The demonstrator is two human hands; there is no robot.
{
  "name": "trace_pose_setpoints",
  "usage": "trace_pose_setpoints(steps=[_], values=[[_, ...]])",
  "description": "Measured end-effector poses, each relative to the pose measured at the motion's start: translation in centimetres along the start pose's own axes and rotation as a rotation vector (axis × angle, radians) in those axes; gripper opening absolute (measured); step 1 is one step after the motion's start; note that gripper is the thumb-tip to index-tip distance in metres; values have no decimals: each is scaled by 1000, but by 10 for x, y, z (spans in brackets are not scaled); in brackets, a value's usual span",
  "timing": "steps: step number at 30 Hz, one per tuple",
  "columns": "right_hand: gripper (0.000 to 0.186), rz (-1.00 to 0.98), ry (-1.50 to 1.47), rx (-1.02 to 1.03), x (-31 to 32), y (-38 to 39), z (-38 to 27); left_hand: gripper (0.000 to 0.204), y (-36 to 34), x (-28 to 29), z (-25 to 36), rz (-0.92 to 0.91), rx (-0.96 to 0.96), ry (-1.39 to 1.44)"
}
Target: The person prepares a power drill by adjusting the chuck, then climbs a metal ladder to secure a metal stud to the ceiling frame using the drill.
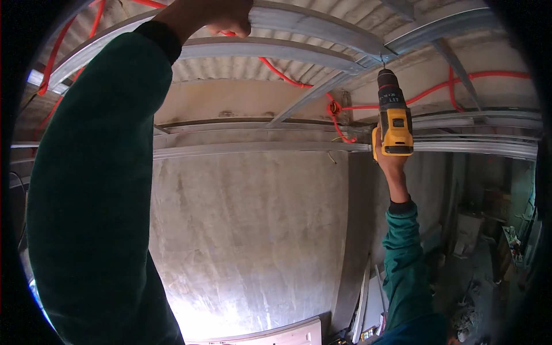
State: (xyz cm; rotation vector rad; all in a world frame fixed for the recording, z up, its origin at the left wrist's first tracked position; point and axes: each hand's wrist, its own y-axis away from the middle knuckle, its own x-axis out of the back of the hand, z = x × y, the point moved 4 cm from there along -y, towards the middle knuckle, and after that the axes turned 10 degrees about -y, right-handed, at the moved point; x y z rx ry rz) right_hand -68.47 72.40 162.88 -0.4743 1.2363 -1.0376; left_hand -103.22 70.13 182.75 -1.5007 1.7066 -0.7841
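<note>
My right hand [390,163] is wrapped round the grip of a yellow and black cordless drill [397,123], which points upward. Its thin bit [383,60] meets the grey metal ceiling frame where a long channel [322,29] joins a crosswise channel [443,27]. At the top edge, my left hand [225,17] has its fingers curled at the long channel, well left of the drill; part of that hand is cut off by the picture's edge. A second metal channel [270,50] runs below it, roughly alongside.
Red flexible conduit [428,92] winds through the framing to a round red junction box [333,107]. Lower metal rails [259,150] cross in front of a bare plastered wall [247,230]. Corrugated roofing lies above. Clutter [468,310] covers the floor at lower right.
</note>
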Motion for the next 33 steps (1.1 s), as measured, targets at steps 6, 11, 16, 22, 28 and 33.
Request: trace_pose_setpoints(steps=[6,11,16,22,28,33], values=[[28,-47,-92,16,4,0,8,49,-3,-4,-1,-113,94,18],[34,36,-461,-433,-19,14,20,50,3,0,-2,-71,68,18],[20,-3,-210,-178,-12,11,9,51,-4,-4,1,-110,86,22],[23,-33,134,57,3,4,1,53,-5,-3,0,-88,56,60],[31,-41,-56,-81,-55,5,-24,46,22,-5,-23,-216,126,1],[40,-116,267,72,-1,70,113,45,-65,-37,25,-100,-302,467]])
